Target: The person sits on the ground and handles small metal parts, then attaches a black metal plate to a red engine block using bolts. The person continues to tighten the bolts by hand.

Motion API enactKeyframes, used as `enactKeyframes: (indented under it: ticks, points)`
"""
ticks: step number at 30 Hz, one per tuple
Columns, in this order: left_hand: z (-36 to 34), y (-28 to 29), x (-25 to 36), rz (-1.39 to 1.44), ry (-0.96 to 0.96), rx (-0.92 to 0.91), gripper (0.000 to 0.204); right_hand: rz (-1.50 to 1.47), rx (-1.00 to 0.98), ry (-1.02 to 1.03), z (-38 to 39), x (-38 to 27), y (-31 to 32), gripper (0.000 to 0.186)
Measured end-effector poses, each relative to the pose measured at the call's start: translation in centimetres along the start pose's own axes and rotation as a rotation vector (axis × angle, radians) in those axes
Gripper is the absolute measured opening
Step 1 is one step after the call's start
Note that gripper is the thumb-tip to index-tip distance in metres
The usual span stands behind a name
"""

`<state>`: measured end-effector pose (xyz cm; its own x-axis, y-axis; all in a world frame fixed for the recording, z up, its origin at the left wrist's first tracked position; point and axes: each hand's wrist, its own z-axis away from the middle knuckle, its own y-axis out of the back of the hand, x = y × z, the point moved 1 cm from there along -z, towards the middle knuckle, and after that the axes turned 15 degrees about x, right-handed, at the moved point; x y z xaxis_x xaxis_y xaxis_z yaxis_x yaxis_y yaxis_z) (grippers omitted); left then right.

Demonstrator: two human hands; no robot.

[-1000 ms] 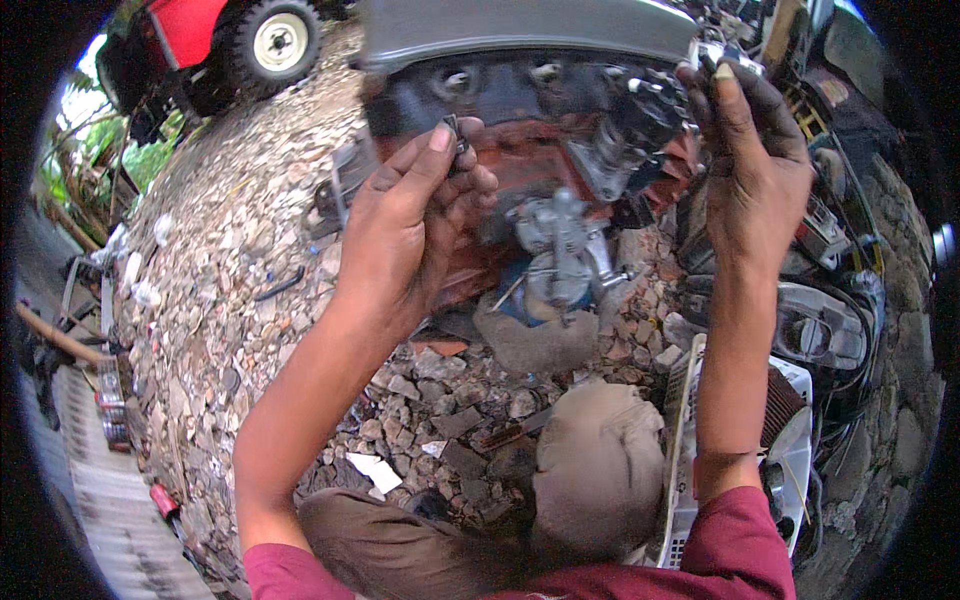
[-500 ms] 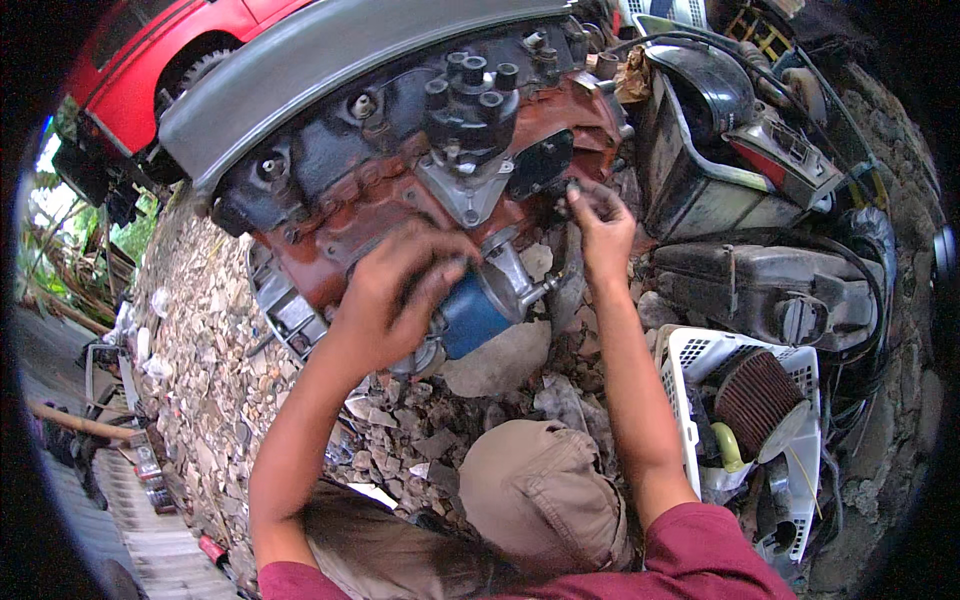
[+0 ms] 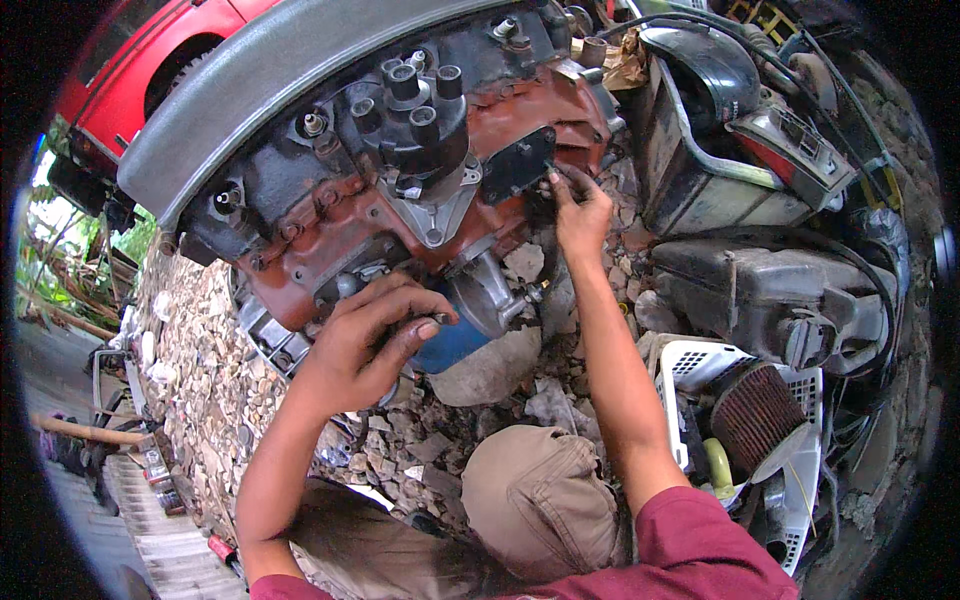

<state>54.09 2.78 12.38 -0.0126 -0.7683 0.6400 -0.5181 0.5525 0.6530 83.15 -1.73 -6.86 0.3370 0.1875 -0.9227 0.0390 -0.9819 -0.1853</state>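
Note:
An engine block [image 3: 520, 110], painted reddish brown, lies in front of me with a black distributor cap [image 3: 410, 110] on its upper side. My right hand [image 3: 583, 218] has thumb and fingers pinched at the right edge of a black cover plate [image 3: 518, 165]; whatever small thing is between the fingertips is too small to name. My left hand [image 3: 370, 345] hovers in front of a blue oil filter [image 3: 450, 340], overlapping it in view. Its thumb and forefinger close on a small dark piece that I cannot make out. A metal bracket [image 3: 435, 222] sits below the distributor.
A long grey cover [image 3: 260, 80] spans the engine's far side, beyond which stands a red vehicle [image 3: 150, 70]. On the right are a black tank-like case [image 3: 765, 290] and a white basket [image 3: 685, 350] holding a cylindrical air filter [image 3: 757, 412]. Broken stones [image 3: 200, 340] cover the ground.
The view has shifted, so the engine appears further left. My left hand, blurred before, is lower and steadier with its fingertips pinched. My right hand stays at the cover plate's edge.

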Motion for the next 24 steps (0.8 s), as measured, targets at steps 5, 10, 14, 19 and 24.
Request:
enactKeyframes:
  ticks: [5,10,14,19,24]
  points:
    - [0.3,0.1,0.2,-0.021,0.025,-0.026,0.014,0.100,0.021,0.142,0.1,-1.9,0.2,0.020]
    - [0.2,0.0,0.5,-0.009,0.052,-0.030,0.015,0.183,0.018,0.234,0.1,-3.2,0.3,0.020]
    - [-0.1,-0.2,0.3,-0.025,0.037,-0.058,0.015,0.211,0.055,0.160,-0.1,-1.9,-0.3,0.022]
    - [0.2,-0.2,-0.1,-0.059,-0.011,-0.072,0.015,0.197,0.078,0.184,0.6,-2.1,-0.6,0.024]
    - [0.0,-0.2,0.0,-0.046,-0.003,-0.069,0.016,0.057,0.114,0.140,0.5,-1.3,-0.4,0.023]
